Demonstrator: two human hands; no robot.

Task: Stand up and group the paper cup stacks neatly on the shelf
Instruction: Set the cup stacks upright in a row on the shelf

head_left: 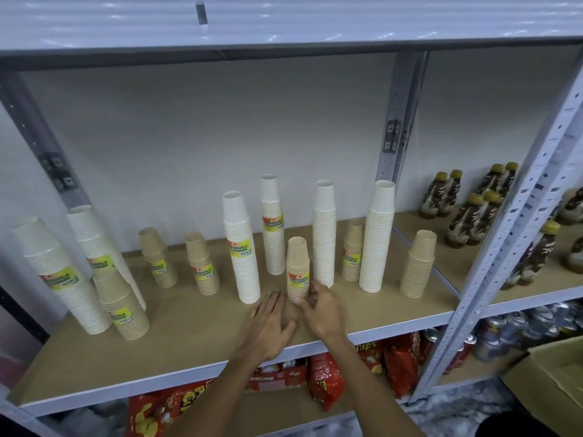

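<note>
Several upright paper cup stacks, white and brown, are spread along the wooden shelf (189,339). A short brown stack (297,263) with a yellow label stands at the middle front, between a tall white stack (241,247) and another white stack (324,231). My right hand (323,310) curls round the foot of that brown stack, thumb on its right side. My left hand (271,324) lies flat on the shelf just left of it, fingers straight and holding nothing. More brown stacks (202,263) (418,263) and white stacks (378,234) (273,222) stand apart.
At the far left, white stacks (60,272) and a brown stack (123,307) stand close together. Brown bottles (473,216) fill the neighbouring bay past the metal upright (504,247). Red snack bags (328,380) and cans lie on the shelf below. A cardboard box (555,370) sits at the lower right.
</note>
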